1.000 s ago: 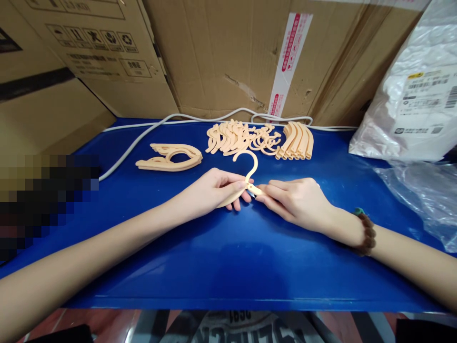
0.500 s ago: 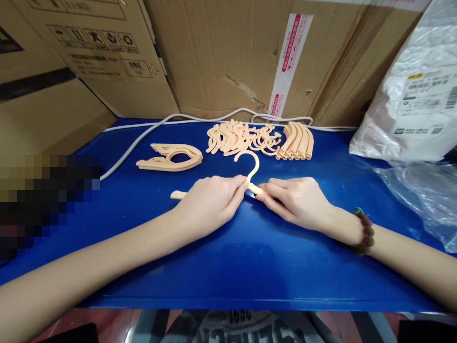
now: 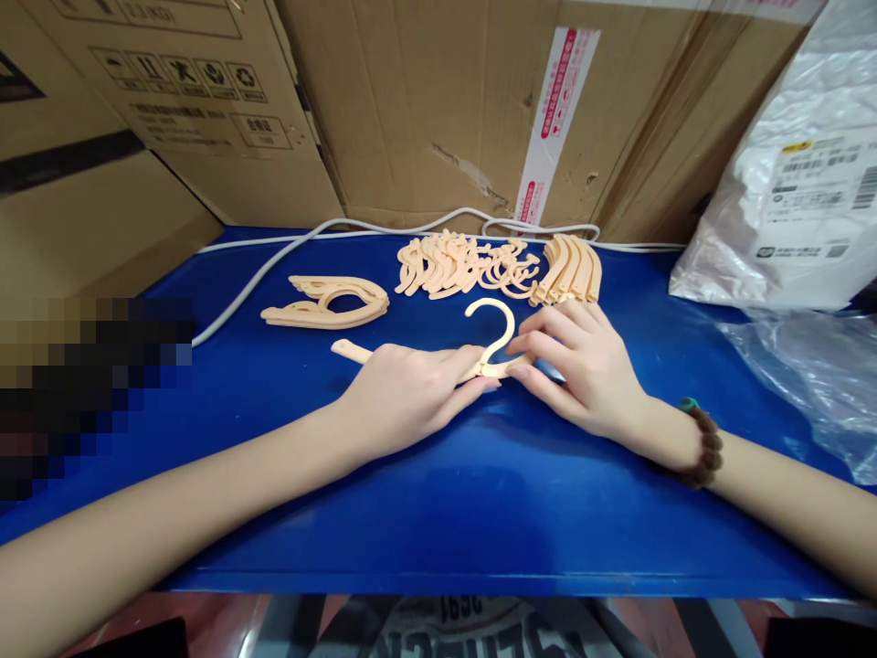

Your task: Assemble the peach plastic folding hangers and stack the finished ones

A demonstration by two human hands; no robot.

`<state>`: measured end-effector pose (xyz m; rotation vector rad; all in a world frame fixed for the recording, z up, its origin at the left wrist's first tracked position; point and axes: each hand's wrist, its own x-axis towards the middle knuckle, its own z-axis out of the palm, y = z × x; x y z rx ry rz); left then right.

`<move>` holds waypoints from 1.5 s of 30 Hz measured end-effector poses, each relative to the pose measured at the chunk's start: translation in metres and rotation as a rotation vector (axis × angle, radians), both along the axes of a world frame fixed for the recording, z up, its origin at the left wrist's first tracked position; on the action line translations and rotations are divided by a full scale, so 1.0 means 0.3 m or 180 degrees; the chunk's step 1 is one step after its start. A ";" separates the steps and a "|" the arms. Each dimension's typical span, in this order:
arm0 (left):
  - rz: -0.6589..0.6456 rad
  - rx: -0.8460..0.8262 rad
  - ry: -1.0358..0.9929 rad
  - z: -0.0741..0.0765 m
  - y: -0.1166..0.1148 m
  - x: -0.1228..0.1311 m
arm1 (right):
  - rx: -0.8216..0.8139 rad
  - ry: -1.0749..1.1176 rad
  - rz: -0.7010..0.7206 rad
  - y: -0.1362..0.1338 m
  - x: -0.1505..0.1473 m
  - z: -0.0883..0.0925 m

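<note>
A cream plastic clothes hanger (image 3: 491,369) with a curved hook stands just above the blue table, its hook pointing up and away from me. My left hand (image 3: 411,388) is closed around its left arm, whose tip pokes out beyond the knuckles, with thumb and fingers near the hook's base. On the hanger's right arm, the thumb and bent fingers of my right hand (image 3: 582,370) rest loosely, the fingers a little spread. Farther back lie folded hangers (image 3: 329,306), a pile of wavy pieces (image 3: 438,263), loose hooks (image 3: 511,270) and a row of curved arm pieces (image 3: 567,271).
Large cardboard boxes (image 3: 425,110) stand along the back and left of the blue table (image 3: 438,512). A white cable (image 3: 274,260) runs behind the parts. White plastic packaging (image 3: 787,201) and a clear plastic bag (image 3: 815,393) lie at the right.
The hanger has shifted slightly right and toward me, and its hook has turned. My right hand's fingers have loosened and spread, reaching farther forward along the right arm.
</note>
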<state>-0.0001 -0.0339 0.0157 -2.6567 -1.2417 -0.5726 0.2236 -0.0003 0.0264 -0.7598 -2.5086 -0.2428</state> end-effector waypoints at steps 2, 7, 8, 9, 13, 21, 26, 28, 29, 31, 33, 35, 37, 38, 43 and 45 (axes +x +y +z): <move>0.0015 0.0055 -0.0030 -0.001 0.005 -0.002 | 0.0068 0.0110 -0.0003 -0.004 0.000 0.004; 0.0133 -0.0204 0.0036 0.002 0.020 -0.006 | 0.0201 0.0254 -0.0064 -0.009 0.000 0.009; 0.0159 -0.0238 0.0046 0.002 0.023 -0.007 | 0.0219 0.0245 -0.0056 -0.008 -0.001 0.008; 0.0183 -0.0257 0.0050 0.003 0.025 -0.007 | 0.0214 0.0208 -0.0032 -0.008 -0.002 0.006; 0.0249 -0.0241 0.0043 0.001 0.031 -0.008 | 0.0017 0.0045 0.0078 -0.004 -0.005 -0.006; 0.0120 -0.0276 0.0030 -0.004 0.021 -0.008 | -0.0202 -0.0044 0.0105 -0.004 -0.006 -0.010; 0.0073 -0.0124 0.0154 -0.013 0.026 -0.010 | -0.0314 -0.0156 0.0064 -0.002 -0.008 -0.014; 0.0051 -0.0112 0.0174 -0.018 0.029 -0.010 | -0.0329 -0.0148 0.0068 -0.002 -0.008 -0.016; 0.0036 -0.0121 0.0178 -0.020 0.029 -0.010 | -0.0337 -0.0138 0.0073 -0.003 -0.007 -0.016; 0.0004 -0.0128 0.0179 -0.023 0.029 -0.009 | -0.0356 -0.0121 0.0073 -0.004 -0.007 -0.015; -0.0019 -0.0085 0.0190 -0.026 0.028 -0.009 | -0.0387 -0.0128 0.0064 -0.005 -0.007 -0.013; -0.0038 0.0034 0.0215 -0.029 0.027 -0.010 | -0.0400 -0.0142 0.0053 -0.006 -0.007 -0.010; -0.0071 0.0172 0.0238 -0.032 0.028 -0.011 | -0.0384 -0.0156 0.0040 -0.006 -0.007 -0.008; -0.0104 0.0231 0.0236 -0.034 0.029 -0.011 | -0.0370 -0.0163 0.0023 -0.006 -0.008 -0.007; -0.0316 0.0416 0.0221 -0.036 0.029 -0.007 | -0.0388 -0.0226 -0.0124 -0.004 -0.010 -0.008; -0.0361 0.0477 0.0251 -0.035 0.026 -0.003 | -0.0420 -0.0227 -0.0225 -0.003 -0.010 -0.009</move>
